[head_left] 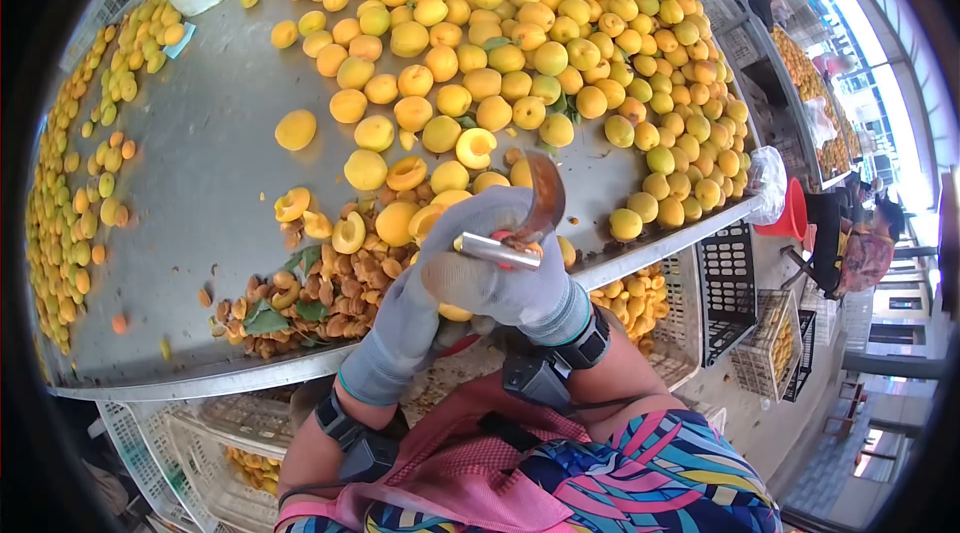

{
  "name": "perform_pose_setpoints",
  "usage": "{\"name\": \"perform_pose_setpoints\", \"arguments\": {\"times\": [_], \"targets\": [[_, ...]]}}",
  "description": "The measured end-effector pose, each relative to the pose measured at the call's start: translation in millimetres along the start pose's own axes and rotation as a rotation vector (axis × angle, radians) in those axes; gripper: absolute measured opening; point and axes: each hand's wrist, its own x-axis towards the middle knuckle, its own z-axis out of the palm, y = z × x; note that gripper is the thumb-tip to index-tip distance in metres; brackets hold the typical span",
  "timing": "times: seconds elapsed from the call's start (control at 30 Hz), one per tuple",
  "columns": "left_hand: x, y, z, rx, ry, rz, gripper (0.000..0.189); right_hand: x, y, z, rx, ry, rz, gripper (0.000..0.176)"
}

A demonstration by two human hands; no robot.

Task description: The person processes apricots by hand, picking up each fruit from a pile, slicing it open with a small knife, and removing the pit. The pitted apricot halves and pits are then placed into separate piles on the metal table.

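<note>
My right hand, in a grey glove, is closed around a tool with a silver metal tube and a curved, brownish blade pointing up. My left hand, gloved too, presses against it from the left with its fingers bent; what it holds, if anything, is hidden between the hands. Just beyond them lie split apricot halves, one cut side up, and whole apricots. A heap of brown pits with some green leaves sits left of my hands.
The metal table carries a large apricot pile and another along its left side. Below its edge are crates with apricot pieces and a black crate. A red bucket and people are at the right.
</note>
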Motion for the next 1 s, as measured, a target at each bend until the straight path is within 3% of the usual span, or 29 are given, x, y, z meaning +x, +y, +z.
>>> {"name": "perform_pose_setpoints", "arguments": {"times": [0.07, 0.1, 0.13, 0.2, 0.3, 0.4, 0.43, 0.47, 0.5, 0.53, 0.6, 0.63, 0.67, 0.7, 0.73, 0.77, 0.83, 0.9, 0.97, 1.0], "targets": [[-1, 0, 1, -0.35, 0.009, -0.146, 0.046, 0, 0, 0, -0.147, 0.012, -0.097, 0.021], [1, -10, -6, -0.354, 0.012, -0.143, 0.046, 1, -3, -3, -0.225, -0.09, -0.103, 0.022], [4, -22, -15, 0.072, -0.019, 0.177, 0.048, 1, -6, -6, -0.302, -0.192, -0.11, 0.024], [5, -27, -19, 0.497, -0.041, 0.495, 0.052, 4, -3, -9, -0.338, -0.28, -0.211, 0.029], [2, -4, -17, 0.595, -0.08, 0.588, 0.058, 1, -1, -11, -0.368, -0.299, -0.29, 0.036], [2, 1, -17, 0.672, -0.155, 0.478, 0.06, -7, 13, -23, -0.329, -0.33, -0.303, 0.039], [2, -6, -19, 0.536, -0.204, 0.407, 0.055, -14, 22, -31, -0.315, -0.342, -0.304, 0.04], [4, -6, -20, 0.47, -0.233, 0.373, 0.053, -30, 40, -46, 0.112, 0.144, 0.201, 0.034], [6, -6, -22, 0.404, -0.26, 0.339, 0.05, -25, 41, -41, 0.168, 0.152, 0.125, 0.031], [12, -2, -22, -0.324, -0.45, 0.073, 0.043, -15, 37, -35, 0.221, 0.111, 0.009, 0.029], [13, 6, -10, -1.185, -0.525, -0.116, 0.036, 1, 18, -25, 0.345, 0.065, -0.129, 0.025], [9, 17, -5, -1.177, -0.533, -0.114, 0.036, 6, 4, -19, 0.373, 0.058, -0.155, 0.023], [4, 30, 0, -0.967, -0.322, -0.029, 0.037, 12, -11, -12, 0.4, 0.051, -0.181, 0.022], [2, 37, 1, -0.752, -0.115, 0.054, 0.039, 15, -20, -6, 0.139, 0.299, -0.18, 0.02], [5, 29, -8, -0.551, -0.118, 0.152, 0.043, 17, -24, -3, -0.123, 0.545, -0.174, 0.026], [6, 24, -13, -0.545, -0.121, 0.155, 0.043, 17, -25, -4, -0.12, 0.546, -0.181, 0.026], [8, 20, -17, -0.706, -0.07, 0.241, 0.046, 18, -24, -7, 0.02, 0.493, 0.023, 0.02], [11, 17, -20, -0.788, -0.037, 0.32, 0.048, 22, -17, -4, -0.058, 0.453, 0.11, 0.017], [12, 19, -18, -0.631, 0.091, 0.46, 0.045, 19, -3, -2, 0.068, 0.336, 0.316, 0.019], [10, 27, -12, -0.528, 0.148, 0.491, 0.043, 17, -2, 4, 0.075, 0.333, 0.312, 0.019]]}}
